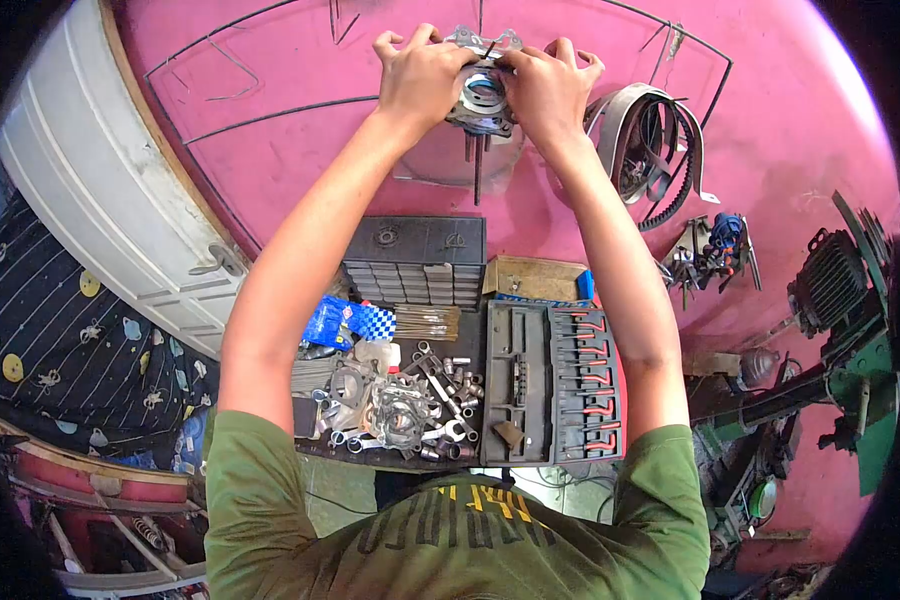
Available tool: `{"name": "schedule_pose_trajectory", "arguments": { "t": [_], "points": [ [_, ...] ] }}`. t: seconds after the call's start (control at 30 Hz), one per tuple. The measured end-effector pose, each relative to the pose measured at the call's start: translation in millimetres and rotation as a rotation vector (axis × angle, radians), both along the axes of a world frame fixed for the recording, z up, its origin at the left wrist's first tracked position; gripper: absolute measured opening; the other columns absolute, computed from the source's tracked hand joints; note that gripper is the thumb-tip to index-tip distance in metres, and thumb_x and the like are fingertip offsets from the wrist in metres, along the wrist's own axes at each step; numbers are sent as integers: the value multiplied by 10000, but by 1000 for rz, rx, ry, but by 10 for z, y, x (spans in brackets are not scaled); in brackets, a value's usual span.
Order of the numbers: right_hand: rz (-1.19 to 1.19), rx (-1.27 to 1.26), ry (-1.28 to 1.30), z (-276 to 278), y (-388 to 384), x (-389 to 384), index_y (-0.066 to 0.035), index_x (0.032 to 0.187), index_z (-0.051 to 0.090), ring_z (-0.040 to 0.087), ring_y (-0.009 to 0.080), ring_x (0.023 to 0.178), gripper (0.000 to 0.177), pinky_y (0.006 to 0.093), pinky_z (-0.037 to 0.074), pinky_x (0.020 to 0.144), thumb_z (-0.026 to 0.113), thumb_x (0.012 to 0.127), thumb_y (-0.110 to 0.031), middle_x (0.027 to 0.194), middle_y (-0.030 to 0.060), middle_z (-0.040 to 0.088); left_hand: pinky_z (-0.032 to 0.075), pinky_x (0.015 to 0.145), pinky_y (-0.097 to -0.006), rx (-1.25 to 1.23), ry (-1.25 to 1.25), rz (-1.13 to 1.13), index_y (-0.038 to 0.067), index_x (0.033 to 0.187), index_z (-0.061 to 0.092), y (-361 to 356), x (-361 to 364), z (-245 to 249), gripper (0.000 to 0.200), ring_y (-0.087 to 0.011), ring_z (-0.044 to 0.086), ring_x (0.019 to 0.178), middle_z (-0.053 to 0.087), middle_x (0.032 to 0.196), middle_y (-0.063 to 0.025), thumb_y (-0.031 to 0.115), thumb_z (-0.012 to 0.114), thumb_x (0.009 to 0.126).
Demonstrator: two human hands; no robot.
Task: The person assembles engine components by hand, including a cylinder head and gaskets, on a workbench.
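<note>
Both my arms reach out high in front of the pink wall. A silvery metal engine part (pixel 483 125) with a round bore and dark rods jutting down is held up between my hands. My left hand (pixel 420 75) grips its left side, thumb pressed on the upper face. On the opposite side, my right hand (pixel 550 85) is closed around it the same way, thumb close to the other one. A small dark piece stands up between the two thumbs. The part's back face is hidden.
Below lies a bench with wrenches (pixel 440 435), sockets, metal castings (pixel 398 412), a blue packet (pixel 332 322) and an open toolbox (pixel 515 390). Behind them stands a drawer cabinet (pixel 415 255). Belts (pixel 642 150) hang on the wall, right; a white door (pixel 120 150) is at left.
</note>
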State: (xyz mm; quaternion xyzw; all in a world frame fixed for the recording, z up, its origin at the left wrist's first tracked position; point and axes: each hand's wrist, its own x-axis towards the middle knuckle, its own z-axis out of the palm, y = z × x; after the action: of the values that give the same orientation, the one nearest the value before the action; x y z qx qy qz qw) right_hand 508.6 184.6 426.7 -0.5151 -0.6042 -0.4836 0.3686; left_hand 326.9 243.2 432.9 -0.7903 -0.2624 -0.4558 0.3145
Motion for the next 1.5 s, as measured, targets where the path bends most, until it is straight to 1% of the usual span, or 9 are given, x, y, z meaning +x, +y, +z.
{"name": "schedule_pose_trajectory", "arguments": {
  "t": [0.37, 0.43, 0.7, 1.1, 1.17, 1.2, 1.3, 1.33, 1.5],
  "points": [
    [81, 20, 19, -194, 42, 133, -266, 1003, 816, 629, 226, 1037, 188, 596, 359, 966, 781, 819, -263, 936, -78, 752, 292, 995, -583, -9, -5, -48, 233, 1029, 808, 78, -9, -156, 193, -174, 584, 1161, 749, 1060, 93, 314, 766, 859],
    [76, 15, 36, -193, -5, 134, -280, 1004, 817, 622, 226, 1040, 192, 591, 357, 965, 786, 815, -265, 976, -92, 749, 275, 939, -504, 0, -26, -86, 227, 1000, 808, 71, -29, -124, 208, -174, 604, 1110, 761, 1017, 84, 379, 765, 865],
    [126, -73, -63, -252, -363, 76, -288, 1008, 816, 577, 199, 1102, 222, 576, 367, 962, 809, 786, -292, 1087, -120, 707, 279, 974, -543, -62, 100, -130, 284, 1108, 810, -96, -217, -230, 314, -173, 537, 1259, 687, 1278, 105, 354, 820, 802],
    [79, -101, 38, 4, -274, 240, -244, 1025, 820, 623, 215, 1058, 176, 536, 393, 924, 740, 870, -260, 1017, -68, 740, 294, 935, -497, -20, 37, -114, 202, 998, 810, -121, -173, 66, 175, -131, 593, 1086, 731, 1033, 94, 336, 761, 896],
    [62, -116, 55, 56, -224, 268, -256, 1040, 821, 627, 217, 1062, 195, 532, 391, 931, 743, 862, -265, 1003, -72, 746, 317, 910, -527, -108, -27, -124, 156, 1176, 758, -6, -178, 145, 389, -255, 569, 1144, 692, 1148, -46, 300, 783, 815],
    [-25, -202, 60, 98, -216, 263, -251, 1123, 803, 626, 211, 1088, 280, 518, 412, 945, 752, 880, -382, 1115, -82, 755, 332, 885, -544, -101, -23, -109, 137, 1054, 793, -48, -177, 219, 271, -274, 591, 1058, 728, 1047, -51, 323, 749, 862],
    [-3, -287, 52, 223, -228, 183, -246, 1156, 798, 620, 210, 1110, 382, 519, 411, 945, 776, 844, -466, 1126, -85, 758, 344, 872, -547, -126, 77, -30, 134, 1086, 780, -181, -181, 368, 333, -274, 594, 1075, 724, 1085, -55, 365, 754, 847],
    [-22, -362, 49, 254, -196, 204, -235, 1241, 766, 610, 219, 1154, 538, 524, 417, 938, 807, 784, -516, 1189, -62, 749, 355, 870, -562, -116, 73, -26, 127, 1103, 771, -114, -136, 372, 418, -278, 595, 1094, 724, 1108, -63, 425, 761, 811],
    [-50, -399, -22, 304, -20, 244, -221, 1344, 703, 598, 239, 1202, 689, 535, 425, 926, 827, 736, -520, 1285, -16, 716, 360, 888, -578, -173, 183, -15, 117, 1131, 759, -45, -94, 397, 508, -285, 595, 1126, 719, 1126, -80, 462, 769, 759]
  ]
}}
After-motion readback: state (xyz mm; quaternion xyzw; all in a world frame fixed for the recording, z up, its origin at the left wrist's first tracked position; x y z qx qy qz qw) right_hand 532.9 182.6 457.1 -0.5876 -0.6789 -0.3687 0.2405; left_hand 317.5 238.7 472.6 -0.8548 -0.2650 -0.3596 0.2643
